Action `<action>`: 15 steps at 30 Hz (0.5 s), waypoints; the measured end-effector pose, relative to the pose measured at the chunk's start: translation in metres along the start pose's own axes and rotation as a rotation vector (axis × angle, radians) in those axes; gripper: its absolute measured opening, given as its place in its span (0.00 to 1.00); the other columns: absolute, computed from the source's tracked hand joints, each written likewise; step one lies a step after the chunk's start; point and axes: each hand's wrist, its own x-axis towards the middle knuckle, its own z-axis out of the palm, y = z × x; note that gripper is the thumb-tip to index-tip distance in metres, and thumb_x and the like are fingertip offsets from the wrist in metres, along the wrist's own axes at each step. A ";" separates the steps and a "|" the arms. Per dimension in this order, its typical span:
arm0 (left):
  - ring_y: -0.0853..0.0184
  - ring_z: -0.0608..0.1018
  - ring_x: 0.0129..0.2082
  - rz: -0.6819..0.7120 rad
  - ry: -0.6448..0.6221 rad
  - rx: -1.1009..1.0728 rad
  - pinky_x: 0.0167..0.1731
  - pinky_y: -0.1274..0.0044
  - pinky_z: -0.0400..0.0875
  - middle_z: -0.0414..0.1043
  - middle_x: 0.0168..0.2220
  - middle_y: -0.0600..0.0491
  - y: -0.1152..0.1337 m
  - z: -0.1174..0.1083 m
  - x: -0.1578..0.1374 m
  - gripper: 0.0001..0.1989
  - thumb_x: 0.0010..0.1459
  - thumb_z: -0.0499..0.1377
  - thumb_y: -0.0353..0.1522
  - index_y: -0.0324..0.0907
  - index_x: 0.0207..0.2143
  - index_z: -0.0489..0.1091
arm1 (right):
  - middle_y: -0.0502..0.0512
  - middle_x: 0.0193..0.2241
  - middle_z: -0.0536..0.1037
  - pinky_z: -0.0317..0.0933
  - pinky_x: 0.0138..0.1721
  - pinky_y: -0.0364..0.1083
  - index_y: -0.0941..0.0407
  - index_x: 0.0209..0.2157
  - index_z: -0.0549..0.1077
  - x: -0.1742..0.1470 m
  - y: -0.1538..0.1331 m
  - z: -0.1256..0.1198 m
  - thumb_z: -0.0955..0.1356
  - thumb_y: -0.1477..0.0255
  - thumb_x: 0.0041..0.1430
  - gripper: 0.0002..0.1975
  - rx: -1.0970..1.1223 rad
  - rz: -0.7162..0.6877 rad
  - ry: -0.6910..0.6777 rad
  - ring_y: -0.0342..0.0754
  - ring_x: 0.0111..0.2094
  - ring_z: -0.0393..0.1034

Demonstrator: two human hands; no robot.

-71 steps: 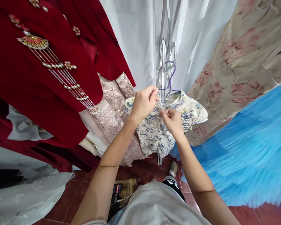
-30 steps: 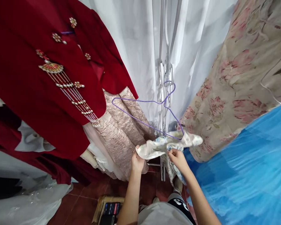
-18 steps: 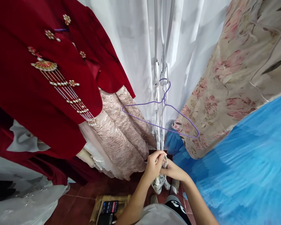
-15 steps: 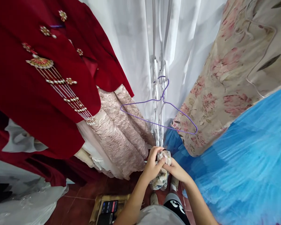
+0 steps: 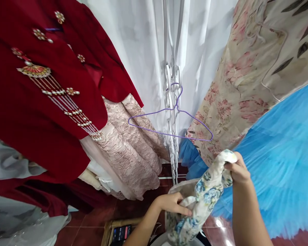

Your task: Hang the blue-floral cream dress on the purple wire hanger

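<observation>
A white floral garment [image 5: 209,191] with blue and yellow flowers stretches on a slant between my hands, low in the view. My right hand [image 5: 237,169] pinches its bunched upper end, in front of the blue tulle. Lower down, my left hand [image 5: 173,204] grips the nearer part of the cloth, some of its fingers hidden in the folds. Beyond my hands, a bare purple wire hanger [image 5: 170,135] hangs by its hook from a white metal chain-like stand [image 5: 172,150].
On the left hang a red jacket [image 5: 59,112] with beaded ornaments and a pale pink textured skirt [image 5: 133,143]. To the right are a floral dress [image 5: 228,102] and blue tulle [image 5: 277,164]. A phone [image 5: 122,234] lies on a wooden surface at the bottom.
My hands have moved apart, the right one up and to the right, the left one down. The bunched garment is now drawn out between them, nearer to me.
</observation>
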 end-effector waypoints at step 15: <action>0.73 0.60 0.22 0.461 0.633 0.469 0.26 0.78 0.55 0.55 0.21 0.59 0.109 -0.067 -0.023 0.20 0.64 0.59 0.37 0.40 0.20 0.61 | 0.52 0.23 0.73 0.56 0.26 0.45 0.54 0.18 0.69 0.141 -0.034 -0.002 0.64 0.71 0.36 0.03 -0.146 -0.200 -0.019 0.47 0.24 0.61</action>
